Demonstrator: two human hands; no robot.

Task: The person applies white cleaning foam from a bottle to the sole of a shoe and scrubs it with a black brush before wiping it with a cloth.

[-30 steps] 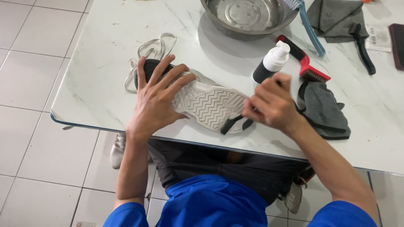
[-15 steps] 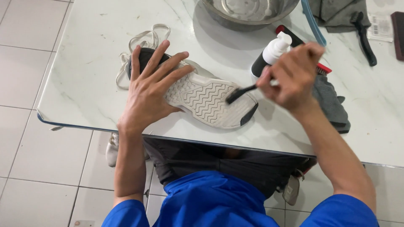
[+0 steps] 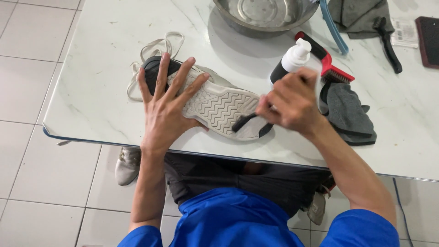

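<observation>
table [image 3: 105,82] glossy marble | bowl [image 3: 228,13] shiny metal | sole [image 3: 219,107] ridged rubber | cloth [image 3: 350,114] matt

White-soled shoe [image 3: 215,107] lies sole-up on the table; small black brush [image 3: 244,121] touches its tread.

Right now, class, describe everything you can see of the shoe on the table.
The shoe lies sole-up on the white marble-look table, near its front edge. Its pale rubber-looking sole has a zigzag tread and a dark heel end. The left hand presses flat on it; the right hand holds a small dark brush against the sole. Loose pale laces lie behind.
</observation>
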